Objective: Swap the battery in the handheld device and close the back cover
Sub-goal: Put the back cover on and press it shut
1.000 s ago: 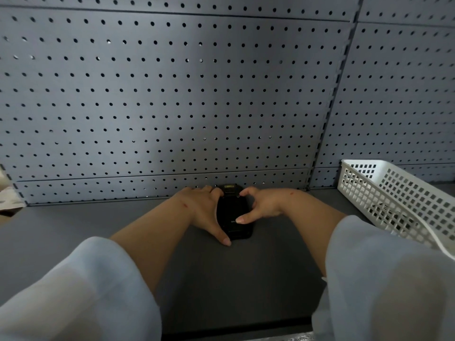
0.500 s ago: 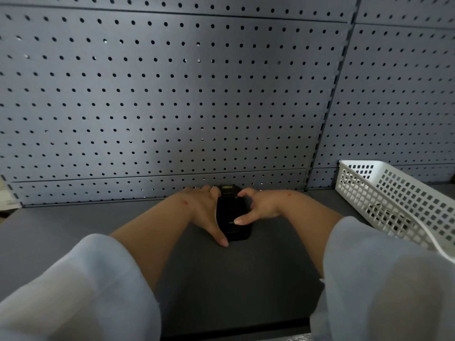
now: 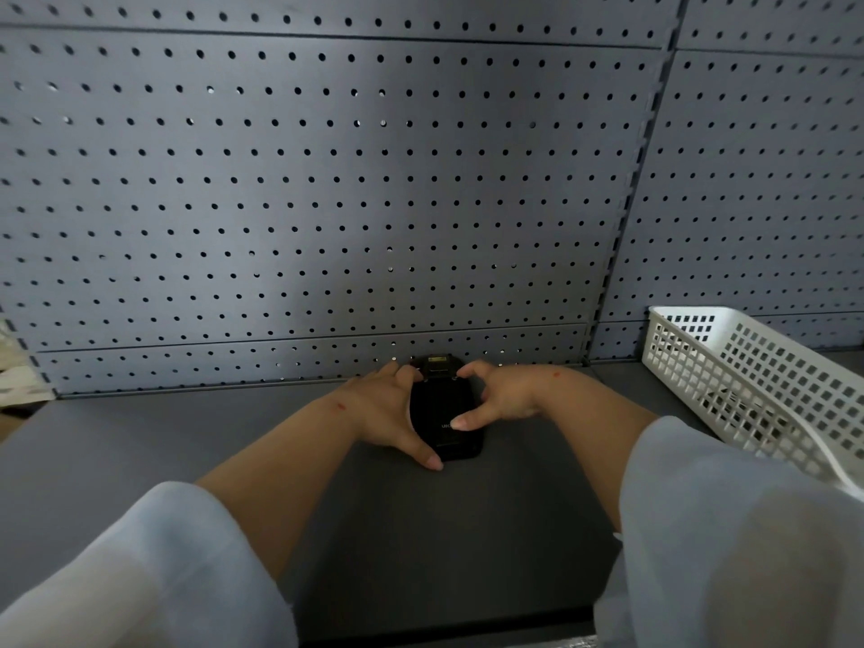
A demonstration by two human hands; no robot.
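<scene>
1. Two hands are bracketing the handheld device (image 3: 444,413), which is lying flat on the grey shelf (image 3: 444,530), its far end just beside the pegboard wall (image 3: 327,203).
2. Little is changing from a second ago: the left hand (image 3: 388,409) is staying along the left edge, thumb at the near corner, and the right hand (image 3: 500,397) is keeping its thumb pressed on the back cover (image 3: 435,432).
3. Neither hand is clenching; the fingers are curling loosely onto the casing.
4. Judging by this steady pressing, the cover is being seated or slid, not lifted.
5. White basket (image 3: 757,381) is sitting well apart, untouched.
</scene>
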